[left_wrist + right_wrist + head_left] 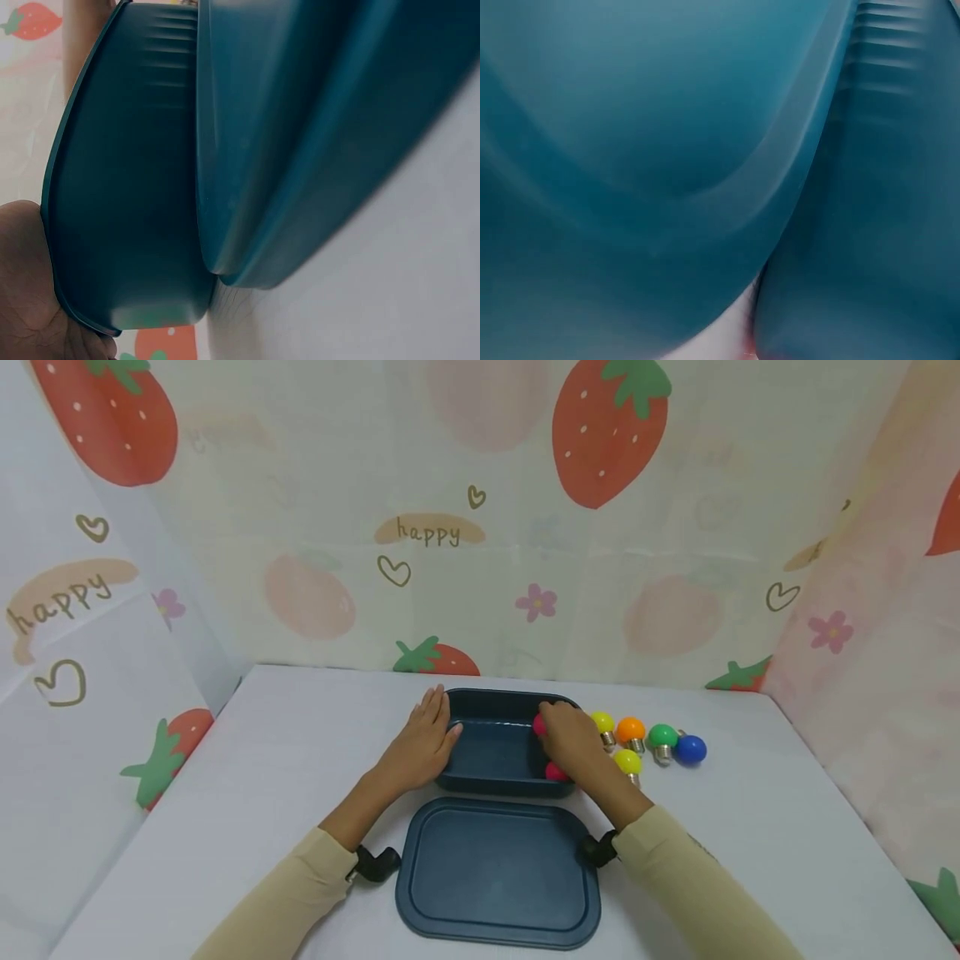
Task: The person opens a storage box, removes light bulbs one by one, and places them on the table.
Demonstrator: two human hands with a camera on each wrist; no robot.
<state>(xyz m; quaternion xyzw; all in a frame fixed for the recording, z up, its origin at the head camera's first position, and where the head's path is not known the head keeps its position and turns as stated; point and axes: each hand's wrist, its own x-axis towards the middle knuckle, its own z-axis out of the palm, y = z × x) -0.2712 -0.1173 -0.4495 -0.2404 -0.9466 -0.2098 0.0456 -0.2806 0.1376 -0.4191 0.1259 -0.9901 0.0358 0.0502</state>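
A dark blue rectangular box (491,752) stands uncovered on the white table. My left hand (420,745) rests against its left end, fingers straight along the outside and thumb over the rim; the left wrist view shows part of that hand at the box (127,180). Over the right end, my right hand (567,737) reaches in with curled fingers and pinches a red light bulb (539,725). Another red bulb (556,772) lies below that hand, inside the box by its near right corner. The right wrist view shows only the blue plastic of lid and box.
The matching blue lid (498,875) lies flat in front of the box. Right of the box lie several bulbs: a yellow bulb (602,722), an orange bulb (631,729), a green bulb (662,737), a blue bulb (690,750) and another yellow bulb (627,762). Strawberry-print curtains (517,552) surround the table.
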